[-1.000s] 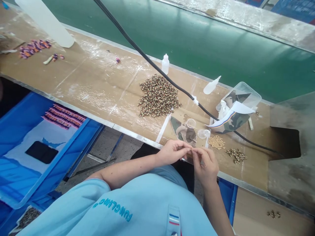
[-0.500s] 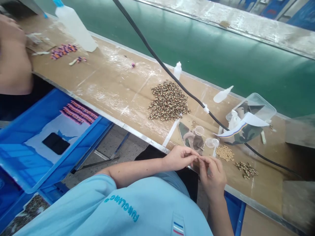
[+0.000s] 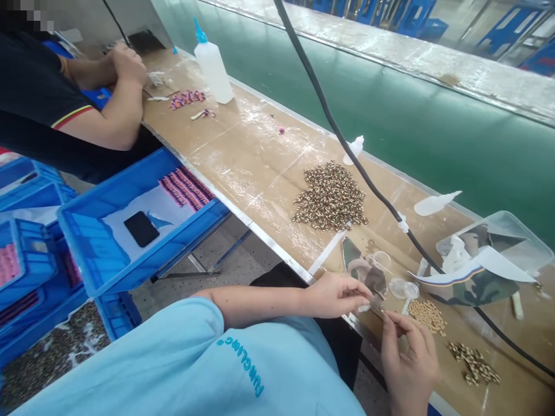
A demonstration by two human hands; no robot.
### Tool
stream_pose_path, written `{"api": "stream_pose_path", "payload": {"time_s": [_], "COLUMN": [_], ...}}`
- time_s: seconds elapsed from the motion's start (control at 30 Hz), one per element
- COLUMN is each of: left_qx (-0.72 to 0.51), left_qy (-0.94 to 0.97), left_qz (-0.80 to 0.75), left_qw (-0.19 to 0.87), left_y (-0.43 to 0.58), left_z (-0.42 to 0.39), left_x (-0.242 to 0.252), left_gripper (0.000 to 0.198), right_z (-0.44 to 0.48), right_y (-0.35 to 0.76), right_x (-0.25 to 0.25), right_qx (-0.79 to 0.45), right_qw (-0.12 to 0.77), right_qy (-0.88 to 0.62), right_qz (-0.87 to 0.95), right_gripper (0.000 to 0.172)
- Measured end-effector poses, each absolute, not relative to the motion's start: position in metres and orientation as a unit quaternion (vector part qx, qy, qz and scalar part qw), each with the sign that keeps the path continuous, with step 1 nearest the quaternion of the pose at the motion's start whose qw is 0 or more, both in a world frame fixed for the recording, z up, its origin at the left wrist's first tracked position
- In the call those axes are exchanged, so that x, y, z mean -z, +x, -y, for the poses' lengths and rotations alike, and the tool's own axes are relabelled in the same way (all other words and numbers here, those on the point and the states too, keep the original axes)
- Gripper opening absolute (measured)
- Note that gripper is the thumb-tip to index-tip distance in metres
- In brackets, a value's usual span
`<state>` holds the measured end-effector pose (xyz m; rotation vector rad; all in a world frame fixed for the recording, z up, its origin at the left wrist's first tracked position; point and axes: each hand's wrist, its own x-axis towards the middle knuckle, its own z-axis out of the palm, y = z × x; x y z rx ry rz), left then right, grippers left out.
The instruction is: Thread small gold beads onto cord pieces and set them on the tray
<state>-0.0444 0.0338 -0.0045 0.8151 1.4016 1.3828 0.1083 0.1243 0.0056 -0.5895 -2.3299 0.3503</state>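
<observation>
A long green conveyor belt [image 3: 390, 110] runs diagonally across the room. Along its near side lies a tan, metal-edged wooden workbench [image 3: 255, 156]; along its far side runs a scuffed, pale bench strip [image 3: 368, 49]. Bright blue plastic stools [image 3: 411, 17] stand beyond the belt, and speckled grey terrazzo flooring [image 3: 234, 260] shows on its near side.

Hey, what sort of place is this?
Probably a factory workshop doing hand assembly: a long bench beside a green conveyor belt, a heap of patterned beads, and blue crates along the aisle.
</observation>
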Motion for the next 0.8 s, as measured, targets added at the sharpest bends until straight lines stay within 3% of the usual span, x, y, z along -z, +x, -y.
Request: {"api": "stream_pose_path", "payload": {"time_s": [0.17, 0.27, 0.5, 0.8], "left_qx": [-0.496, -0.442, -0.359, -0.327], "left_qy": [0.399, 0.361, 0.371, 0.399], "left_qz": [-0.747, -0.814, -0.851, -0.851], "left_qw": [0.194, 0.107, 0.1, 0.097], "left_y": [-0.109, -0.142, -0.15, -0.148], "left_z": [-0.023, -0.018, -0.019, -0.013], "left_x": [-0.008, -0.009, -0.002, 0.0], "left_gripper": [0.015, 0.015, 0.009, 0.013], "right_z": [-0.13, -0.133, -0.136, -0.144], "right_y": [0.113, 0.116, 0.118, 0.108], "right_x": [-0.008, -0.006, 0.001, -0.012], "right_qx": [-0.119, -0.164, -0.42, -0.576], "right_qw": [0.346, 0.341, 0.306, 0.294], "right_qy": [-0.259, -0.309, -0.529, -0.525], "right_qz": [0.894, 0.873, 0.671, 0.553], "right_gripper": [0.014, 0.021, 0.042, 0.042]}}
